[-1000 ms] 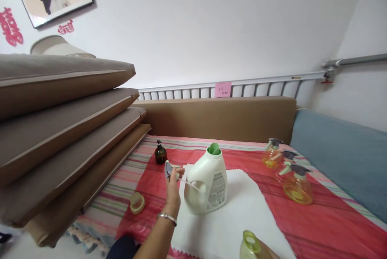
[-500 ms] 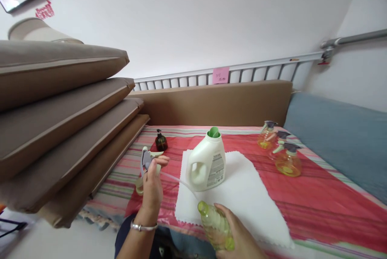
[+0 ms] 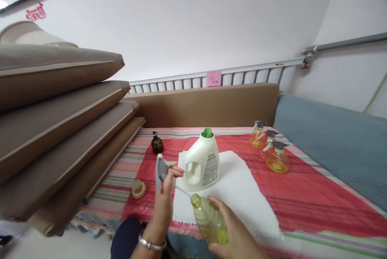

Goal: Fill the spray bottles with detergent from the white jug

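My left hand (image 3: 165, 198) is closed on a grey and pale-green spray trigger head (image 3: 161, 169). From it a thin clear tube (image 3: 183, 190) runs down to the right, its end at the bottle's mouth. My right hand (image 3: 231, 231) grips a ribbed yellow-green bottle (image 3: 208, 220), tilted with its open neck toward my left hand. Yellow liquid shows low inside. Just behind stands a white detergent jug (image 3: 201, 162) with a green spout, on a white cloth (image 3: 242, 194). A cream cap (image 3: 138, 189) lies to the left of my left hand.
Several spray bottles (image 3: 277, 160) with yellow liquid stand at the right on a red sheet (image 3: 308, 194). A dark pump bottle (image 3: 157, 144) is at the back left. Stacked brown cushions (image 3: 66, 126) fill the left side. A long brown cushion (image 3: 205, 108) lines the back.
My left hand has moved right with the spray head, closer to the bottle, and the tube now spans a shorter gap. The cream cap has come into full view. The camera has shifted slightly.
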`<state>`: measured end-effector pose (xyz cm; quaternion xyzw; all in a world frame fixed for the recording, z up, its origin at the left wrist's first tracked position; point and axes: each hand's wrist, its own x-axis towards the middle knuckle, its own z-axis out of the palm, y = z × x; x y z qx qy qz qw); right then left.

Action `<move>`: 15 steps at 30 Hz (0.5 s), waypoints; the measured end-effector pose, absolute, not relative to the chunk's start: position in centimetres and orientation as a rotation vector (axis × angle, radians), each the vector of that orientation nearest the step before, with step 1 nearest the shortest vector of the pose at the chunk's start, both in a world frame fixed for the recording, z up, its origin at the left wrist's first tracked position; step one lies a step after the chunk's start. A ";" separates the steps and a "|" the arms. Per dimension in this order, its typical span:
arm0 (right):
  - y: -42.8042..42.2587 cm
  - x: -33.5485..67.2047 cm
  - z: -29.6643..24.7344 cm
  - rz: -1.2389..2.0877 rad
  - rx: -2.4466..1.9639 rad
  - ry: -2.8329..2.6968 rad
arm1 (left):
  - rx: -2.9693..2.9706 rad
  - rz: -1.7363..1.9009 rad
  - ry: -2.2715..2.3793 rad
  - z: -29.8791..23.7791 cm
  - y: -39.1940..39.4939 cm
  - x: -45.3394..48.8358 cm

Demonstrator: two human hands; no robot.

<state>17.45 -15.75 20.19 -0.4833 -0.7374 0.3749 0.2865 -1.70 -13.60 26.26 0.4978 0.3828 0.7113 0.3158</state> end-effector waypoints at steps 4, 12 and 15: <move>-16.4 17.0 22.0 1.043 -1.194 -2.002 | 1.333 1.648 0.979 24.9 -15.5 1.1; -17.2 17.8 23.1 1.213 -1.137 -1.942 | 1.338 1.437 0.825 25.4 -15.8 1.4; -17.2 17.9 23.5 1.217 -1.118 -1.938 | 1.361 1.375 0.815 26.1 -15.8 1.0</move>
